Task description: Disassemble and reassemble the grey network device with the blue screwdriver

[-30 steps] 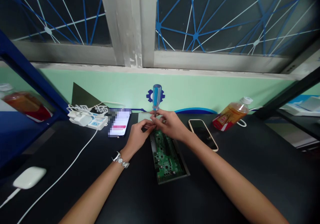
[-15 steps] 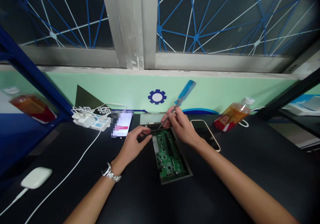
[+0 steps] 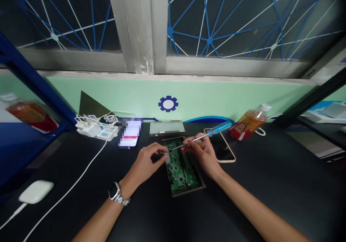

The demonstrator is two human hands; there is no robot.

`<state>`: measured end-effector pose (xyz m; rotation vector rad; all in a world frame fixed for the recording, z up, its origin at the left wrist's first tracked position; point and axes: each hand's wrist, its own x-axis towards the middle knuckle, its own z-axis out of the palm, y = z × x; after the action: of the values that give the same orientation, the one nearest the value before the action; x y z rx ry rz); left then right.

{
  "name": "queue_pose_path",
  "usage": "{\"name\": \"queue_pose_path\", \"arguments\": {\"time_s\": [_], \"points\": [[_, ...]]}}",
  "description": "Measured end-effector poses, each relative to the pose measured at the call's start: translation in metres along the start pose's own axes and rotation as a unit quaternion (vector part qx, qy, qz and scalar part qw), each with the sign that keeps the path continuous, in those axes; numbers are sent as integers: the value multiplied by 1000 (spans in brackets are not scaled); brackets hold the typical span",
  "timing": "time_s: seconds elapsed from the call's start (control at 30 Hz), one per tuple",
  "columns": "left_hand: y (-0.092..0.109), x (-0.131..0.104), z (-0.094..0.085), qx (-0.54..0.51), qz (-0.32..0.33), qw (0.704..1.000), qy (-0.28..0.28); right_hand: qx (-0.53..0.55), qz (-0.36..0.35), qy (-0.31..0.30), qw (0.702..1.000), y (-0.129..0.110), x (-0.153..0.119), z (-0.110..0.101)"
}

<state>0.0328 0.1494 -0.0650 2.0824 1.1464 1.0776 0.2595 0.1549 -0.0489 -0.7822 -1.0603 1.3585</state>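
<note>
A green circuit board (image 3: pixel 180 171) in a metal frame lies on the black table. My right hand (image 3: pixel 204 153) is closed around the shaft of a screwdriver (image 3: pixel 220 128) with a clear blue handle. The screwdriver is tilted nearly flat, handle to the right, its tip by my left fingertips over the board's upper left. My left hand (image 3: pixel 151 159) pinches at that tip with thumb and fingers; whatever is between them is too small to make out. Behind the board rests a flat metal panel (image 3: pixel 167 127).
A lit phone (image 3: pixel 131 133) and a white power strip (image 3: pixel 108 131) stand at the back left. To the right are a dark-screened phone (image 3: pixel 223 148) and a drink bottle (image 3: pixel 248 122). A white charging case (image 3: pixel 36 191) and cable (image 3: pixel 78 179) lie at the left.
The screwdriver has swung from steeply upright to nearly flat, its handle now to the right. Its tip and both hands have come a little nearer, from the board's far edge.
</note>
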Motion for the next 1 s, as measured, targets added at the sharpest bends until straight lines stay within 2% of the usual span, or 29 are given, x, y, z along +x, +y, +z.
{"name": "queue_pose_path", "arguments": {"time_s": [0.13,0.47,0.73,1.0], "points": [[0,0,4,-16,-7,1000,2,9,4,0,1000,2,-3,4],[4,1,5,-40,3,998,56,47,-5,2,999,3,-7,6],[6,-1,-1,-20,-1,999,42,66,-9,6,998,4,-8,5],[5,-2,4,-37,-1,997,61,68,-9,3,998,3,-9,6]]}}
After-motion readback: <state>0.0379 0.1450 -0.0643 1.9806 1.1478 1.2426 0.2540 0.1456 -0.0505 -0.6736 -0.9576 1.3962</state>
